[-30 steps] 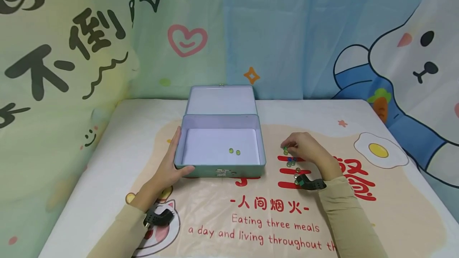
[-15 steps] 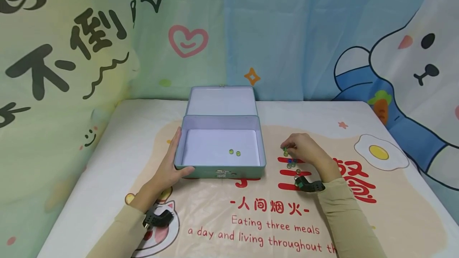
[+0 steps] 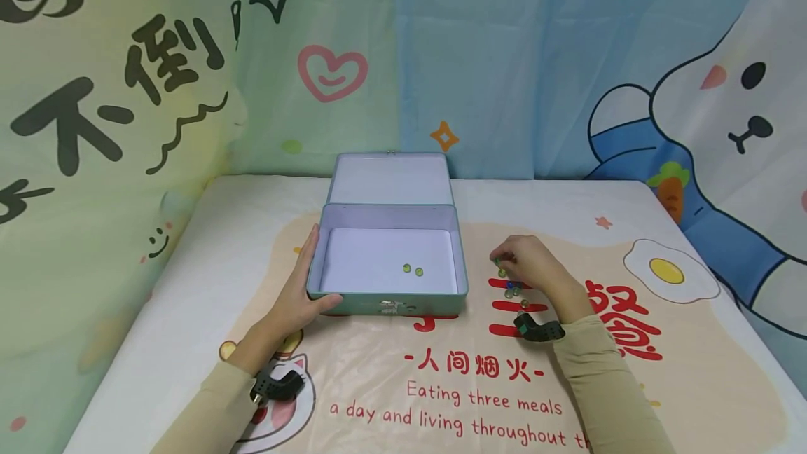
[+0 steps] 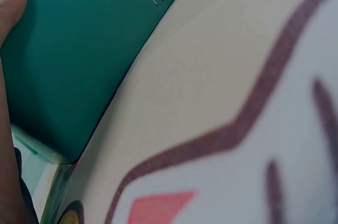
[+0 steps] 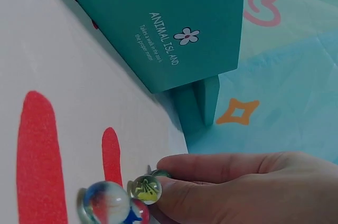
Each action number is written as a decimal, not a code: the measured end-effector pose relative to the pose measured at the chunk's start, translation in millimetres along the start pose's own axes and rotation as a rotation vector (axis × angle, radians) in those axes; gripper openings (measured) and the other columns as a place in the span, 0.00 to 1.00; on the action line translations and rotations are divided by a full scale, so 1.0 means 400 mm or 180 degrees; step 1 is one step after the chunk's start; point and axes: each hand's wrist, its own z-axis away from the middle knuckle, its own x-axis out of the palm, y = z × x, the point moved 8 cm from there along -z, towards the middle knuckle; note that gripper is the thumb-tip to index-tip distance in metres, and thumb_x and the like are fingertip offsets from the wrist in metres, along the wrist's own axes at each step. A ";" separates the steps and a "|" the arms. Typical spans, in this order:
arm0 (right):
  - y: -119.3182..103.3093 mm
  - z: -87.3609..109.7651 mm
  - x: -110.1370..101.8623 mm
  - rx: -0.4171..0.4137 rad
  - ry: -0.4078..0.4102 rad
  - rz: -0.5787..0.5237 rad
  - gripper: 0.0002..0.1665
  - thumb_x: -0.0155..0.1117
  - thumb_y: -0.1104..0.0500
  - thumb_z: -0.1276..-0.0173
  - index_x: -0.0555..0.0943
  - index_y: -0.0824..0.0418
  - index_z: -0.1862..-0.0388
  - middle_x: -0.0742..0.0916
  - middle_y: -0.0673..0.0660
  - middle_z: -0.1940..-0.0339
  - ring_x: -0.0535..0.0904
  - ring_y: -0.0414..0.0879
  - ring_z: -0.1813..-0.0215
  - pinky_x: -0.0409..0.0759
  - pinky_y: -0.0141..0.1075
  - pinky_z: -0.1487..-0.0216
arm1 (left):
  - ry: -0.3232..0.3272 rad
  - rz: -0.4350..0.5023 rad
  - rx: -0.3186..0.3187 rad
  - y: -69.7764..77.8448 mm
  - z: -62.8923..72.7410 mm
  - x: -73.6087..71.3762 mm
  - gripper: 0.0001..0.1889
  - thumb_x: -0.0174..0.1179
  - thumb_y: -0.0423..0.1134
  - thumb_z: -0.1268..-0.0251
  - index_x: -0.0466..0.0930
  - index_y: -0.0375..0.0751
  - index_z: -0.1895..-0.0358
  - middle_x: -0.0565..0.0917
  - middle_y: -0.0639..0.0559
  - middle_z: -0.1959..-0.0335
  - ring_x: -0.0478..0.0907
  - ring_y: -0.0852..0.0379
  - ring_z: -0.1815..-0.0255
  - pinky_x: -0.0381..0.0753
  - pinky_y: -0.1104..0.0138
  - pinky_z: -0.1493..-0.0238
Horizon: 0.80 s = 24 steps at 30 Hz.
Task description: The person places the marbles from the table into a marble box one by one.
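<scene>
My left hand (image 3: 295, 296) holds the green box (image 3: 359, 305) by its near left corner. Its thumb (image 4: 13, 2) lies on the front wall and the fingers run along the left side. The lid (image 3: 391, 179) is tipped back, and two yellow-green marbles (image 3: 419, 272) lie inside on the white bottom. To the right of the box, my right hand (image 3: 536, 265) pinches a green marble (image 5: 161, 173) between thumb and forefinger, partly hidden by them. Against the thumb sits a yellow-green marble (image 5: 145, 189); a clear marble with coloured swirls (image 5: 105, 203) lies beside it.
Several more marbles (image 3: 513, 289) lie in a loose row on the printed tablecloth (image 3: 479, 405), under and near the right wrist. A hanging cloth (image 3: 492, 76) with cartoon prints stands behind the table.
My right hand has shifted slightly left with the green marble, away from the yellow-green one below. The left hand and box hold their place.
</scene>
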 end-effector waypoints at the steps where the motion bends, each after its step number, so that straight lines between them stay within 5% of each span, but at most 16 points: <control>1: -0.001 -0.002 0.000 -0.0012 0.0022 0.0029 0.12 0.65 0.66 0.38 0.85 0.65 0.56 0.86 0.60 0.59 0.79 0.47 0.62 0.80 0.44 0.53 | -0.0001 -0.0001 0.0003 0.000 0.000 0.000 0.59 0.70 0.54 0.51 0.33 0.57 0.23 0.37 0.58 0.21 0.36 0.51 0.21 0.44 0.37 0.32; 14: 0.010 -0.006 -0.004 0.0244 0.0080 -0.0070 0.12 0.64 0.62 0.36 0.85 0.63 0.54 0.85 0.60 0.56 0.81 0.51 0.57 0.80 0.46 0.51 | -0.0006 0.0019 0.0006 -0.005 0.001 -0.001 0.61 0.72 0.47 0.53 0.33 0.55 0.23 0.38 0.55 0.21 0.37 0.49 0.22 0.44 0.38 0.31; 22: 0.003 -0.005 -0.016 0.0256 0.0252 -0.0129 0.14 0.63 0.60 0.35 0.84 0.62 0.51 0.84 0.60 0.55 0.81 0.53 0.53 0.80 0.47 0.50 | -0.0056 0.0069 0.0017 0.088 0.002 -0.013 0.58 0.69 0.44 0.50 0.34 0.37 0.24 0.39 0.40 0.22 0.37 0.41 0.22 0.44 0.37 0.32; 24: -0.006 -0.005 -0.023 0.0163 0.0342 -0.0108 0.14 0.63 0.61 0.35 0.84 0.62 0.51 0.85 0.60 0.56 0.81 0.53 0.53 0.80 0.47 0.50 | -0.0041 0.0054 0.0025 0.072 0.002 -0.012 0.58 0.69 0.48 0.49 0.34 0.42 0.23 0.38 0.44 0.21 0.37 0.44 0.22 0.44 0.38 0.31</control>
